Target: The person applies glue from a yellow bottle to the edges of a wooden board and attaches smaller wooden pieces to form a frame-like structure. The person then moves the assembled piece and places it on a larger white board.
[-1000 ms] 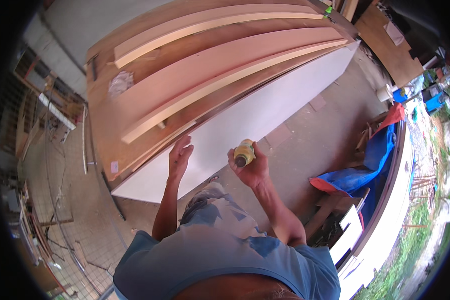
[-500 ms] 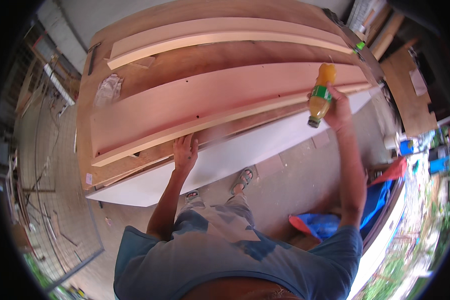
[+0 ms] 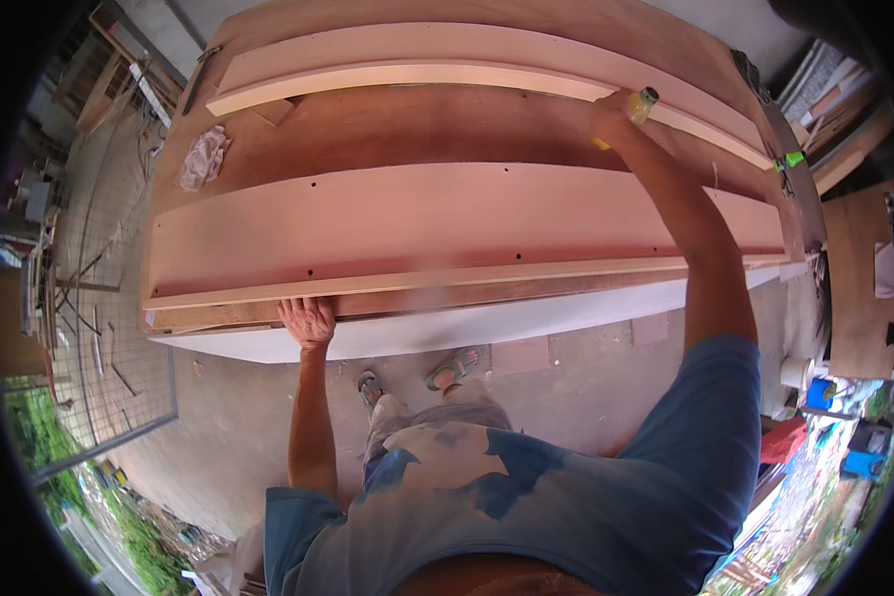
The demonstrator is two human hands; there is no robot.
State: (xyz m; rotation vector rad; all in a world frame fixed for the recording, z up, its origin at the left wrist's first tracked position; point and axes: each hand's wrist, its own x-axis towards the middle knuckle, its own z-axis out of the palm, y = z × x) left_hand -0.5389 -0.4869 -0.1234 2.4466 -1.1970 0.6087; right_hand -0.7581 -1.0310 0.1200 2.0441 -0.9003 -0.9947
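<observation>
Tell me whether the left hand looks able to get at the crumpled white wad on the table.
Probably yes, with a stretch: the left hand seems to hold nothing, and though the near board lies between it and the wad, nothing appears to block a reach over the top.

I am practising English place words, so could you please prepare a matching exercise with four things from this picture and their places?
1. Bottle
2. Left hand
3. Crumpled wad
4. Sandals

A. On the feet
B. On the left part of the table
C. In the right hand
D. At the front edge of the near board

Pairs: 1-C, 2-D, 3-B, 4-A
</observation>
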